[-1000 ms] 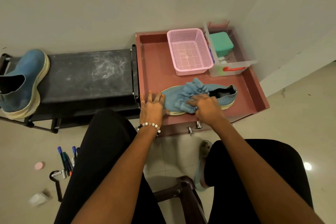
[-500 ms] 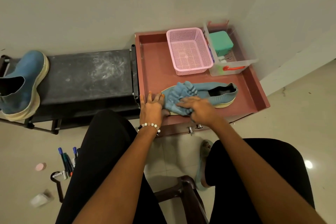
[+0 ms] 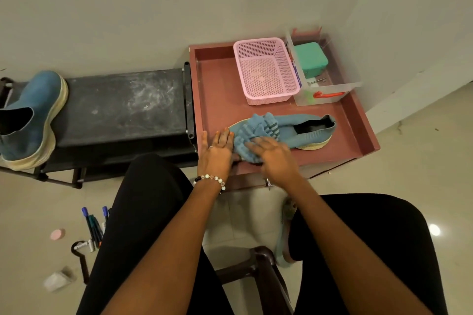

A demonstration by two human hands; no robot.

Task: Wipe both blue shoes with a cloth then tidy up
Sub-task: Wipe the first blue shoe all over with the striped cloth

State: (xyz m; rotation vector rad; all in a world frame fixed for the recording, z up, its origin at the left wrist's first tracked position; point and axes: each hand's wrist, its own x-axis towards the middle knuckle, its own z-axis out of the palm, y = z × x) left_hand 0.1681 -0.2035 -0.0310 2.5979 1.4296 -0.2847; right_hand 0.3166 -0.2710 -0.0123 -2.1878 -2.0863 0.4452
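over the last second the right hand (image 3: 275, 156) had dragged the blue ribbed cloth (image 3: 253, 135) from mid-shoe to the toe of the blue knit shoe (image 3: 302, 130), fingers spread flat on it. the left hand (image 3: 217, 147), open, steadied the toe on the red tray (image 3: 217, 89). the second blue shoe (image 3: 30, 120) waited on the black bench (image 3: 122, 105), seemingly unwiped. the toe was hidden under the cloth.

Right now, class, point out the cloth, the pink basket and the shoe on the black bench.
cloth (image 3: 252, 135), head view, ribbed middle
pink basket (image 3: 266, 75), head view, mesh floor
shoe on the black bench (image 3: 33, 110), head view, blue upper
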